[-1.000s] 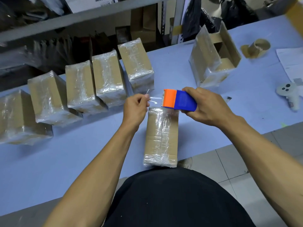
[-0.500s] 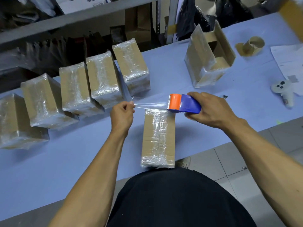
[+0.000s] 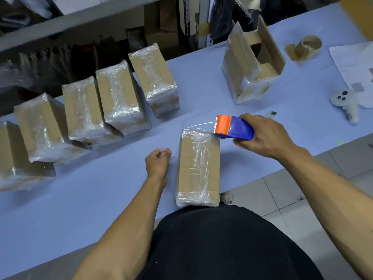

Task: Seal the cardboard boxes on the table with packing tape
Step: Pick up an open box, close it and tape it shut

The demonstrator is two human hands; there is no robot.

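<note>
Along the far left of the table [image 3: 101, 199] we keep the wrapped boxes [image 3: 119, 98] lined up out of the way. Our left hand [image 3: 158, 161] rests loosely curled and holding nothing beside the box being sealed [image 3: 198, 168]. Our right hand [image 3: 264, 136] grips the tape dispenser [image 3: 232, 127] at its far corner, clear tape [image 3: 198, 126] stretched across.

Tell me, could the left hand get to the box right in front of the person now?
Probably yes. The left hand holds nothing and sits just left of the box, with only bare table between them.
</note>
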